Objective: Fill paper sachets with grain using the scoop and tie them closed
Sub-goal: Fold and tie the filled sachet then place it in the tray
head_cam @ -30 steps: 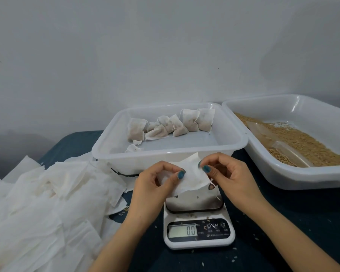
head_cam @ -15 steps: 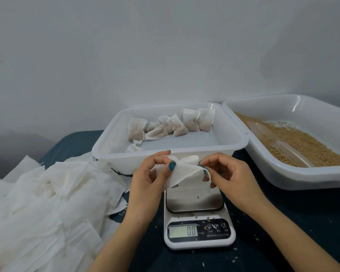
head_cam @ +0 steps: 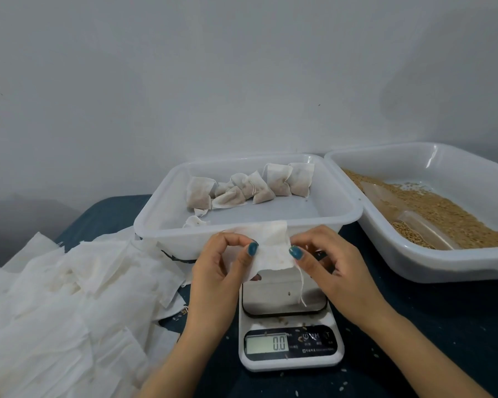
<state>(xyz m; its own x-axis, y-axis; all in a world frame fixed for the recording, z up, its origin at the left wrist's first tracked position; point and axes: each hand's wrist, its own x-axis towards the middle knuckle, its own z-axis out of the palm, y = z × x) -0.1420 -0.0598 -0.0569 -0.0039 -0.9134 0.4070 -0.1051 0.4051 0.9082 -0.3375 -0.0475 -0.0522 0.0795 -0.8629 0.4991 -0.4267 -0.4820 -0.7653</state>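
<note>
Paper sachet (head_cam: 270, 249) hanging empty just above scale (head_cam: 291, 344). Left hand (head_cam: 222, 271) and right hand (head_cam: 325, 262) each pinching one top corner, hands apart; I'm guessing they're spreading mouth for filling. Drawstring (head_cam: 302, 285) dangling loose, not yet tied. Scale showing zero, likely waiting to weigh fill. Scoop (head_cam: 420, 228) lying in grain (head_cam: 457, 222) in right tray (head_cam: 414, 261), near right hand. Filled sachets (head_cam: 273, 182) sitting in middle tray (head_cam: 179, 242); blanks (head_cam: 69, 297) lying heaped on left of surface (head_cam: 443, 326).

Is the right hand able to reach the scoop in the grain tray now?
Likely yes, once freed: the right hand pinches the empty sachet with the left hand, but the scoop lies uncovered in the grain tray, nothing between.
</note>
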